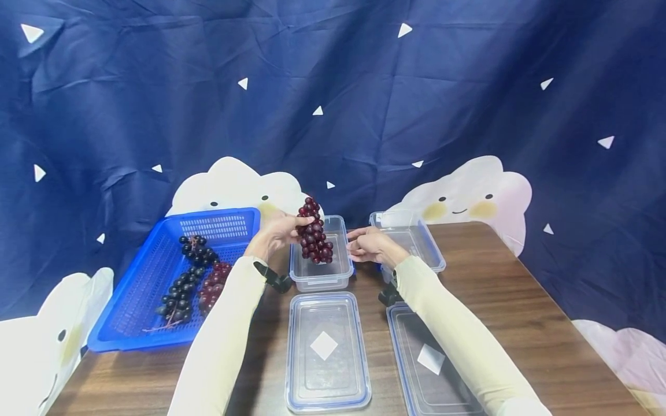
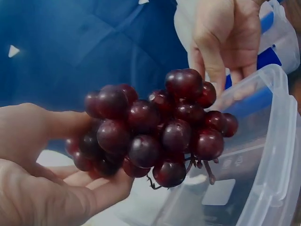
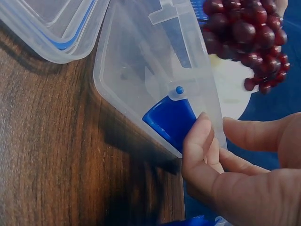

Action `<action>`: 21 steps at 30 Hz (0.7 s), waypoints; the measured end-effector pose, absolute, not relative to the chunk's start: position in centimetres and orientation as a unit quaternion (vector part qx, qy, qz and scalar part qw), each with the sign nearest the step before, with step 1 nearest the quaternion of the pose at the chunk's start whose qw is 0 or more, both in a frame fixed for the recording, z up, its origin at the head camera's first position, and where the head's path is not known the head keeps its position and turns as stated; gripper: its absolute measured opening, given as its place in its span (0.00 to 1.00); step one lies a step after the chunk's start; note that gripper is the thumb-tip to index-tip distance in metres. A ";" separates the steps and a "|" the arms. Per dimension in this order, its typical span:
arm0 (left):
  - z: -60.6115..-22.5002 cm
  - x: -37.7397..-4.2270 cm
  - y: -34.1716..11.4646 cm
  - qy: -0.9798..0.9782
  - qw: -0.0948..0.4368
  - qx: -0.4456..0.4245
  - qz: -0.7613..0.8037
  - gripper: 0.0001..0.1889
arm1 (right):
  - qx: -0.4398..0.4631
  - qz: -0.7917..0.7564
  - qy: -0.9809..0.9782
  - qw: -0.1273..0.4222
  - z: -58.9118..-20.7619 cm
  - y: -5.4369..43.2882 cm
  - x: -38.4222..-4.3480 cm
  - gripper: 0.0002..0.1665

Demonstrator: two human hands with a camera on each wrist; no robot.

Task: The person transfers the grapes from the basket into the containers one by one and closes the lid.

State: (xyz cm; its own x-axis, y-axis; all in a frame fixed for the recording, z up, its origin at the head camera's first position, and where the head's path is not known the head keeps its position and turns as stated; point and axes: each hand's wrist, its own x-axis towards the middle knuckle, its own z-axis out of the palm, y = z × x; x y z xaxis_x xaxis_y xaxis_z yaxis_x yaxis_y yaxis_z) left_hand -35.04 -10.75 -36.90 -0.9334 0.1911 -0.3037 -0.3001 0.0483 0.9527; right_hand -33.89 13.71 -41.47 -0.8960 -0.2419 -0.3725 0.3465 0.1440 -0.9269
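A bunch of dark red grapes point(image 1: 315, 238) hangs from my left hand point(image 1: 276, 232), pinched between thumb and fingers. It is held over a clear plastic box point(image 1: 319, 282), whose inside shows below it. In the left wrist view, the grapes point(image 2: 160, 132) stay above the box rim point(image 2: 277, 141), with a bit of stem sticking out. My right hand point(image 1: 373, 245) grips the right wall of that box. The right wrist view shows its fingers and thumb point(image 3: 249, 134) on either side of the wall, beside a blue latch point(image 3: 171, 123).
At the left stands a blue basket point(image 1: 125, 341) with black grapes point(image 1: 179, 294) and more red grapes point(image 1: 214, 283). A second clear box point(image 1: 436, 263) sits at the right. Two blue-edged lids, one in the middle point(image 1: 328, 381) and one right point(image 1: 411, 352), lie nearer, each with a white label.
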 end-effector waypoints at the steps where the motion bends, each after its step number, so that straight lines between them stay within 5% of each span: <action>1: -37.1 -35.1 -10.7 0.706 0.180 -0.045 0.683 0.26 | 0.036 -0.654 0.721 0.226 -41.5 13.7 -33.9 0.36; 11: -38.0 -35.2 -9.2 0.732 0.189 -0.078 0.650 0.30 | 0.039 -0.656 0.720 0.223 -41.5 13.8 -34.1 0.34; 21: -40.3 -35.2 -7.5 0.736 0.220 -0.106 0.632 0.21 | 0.044 -0.661 0.716 0.221 -41.7 13.7 -34.0 0.35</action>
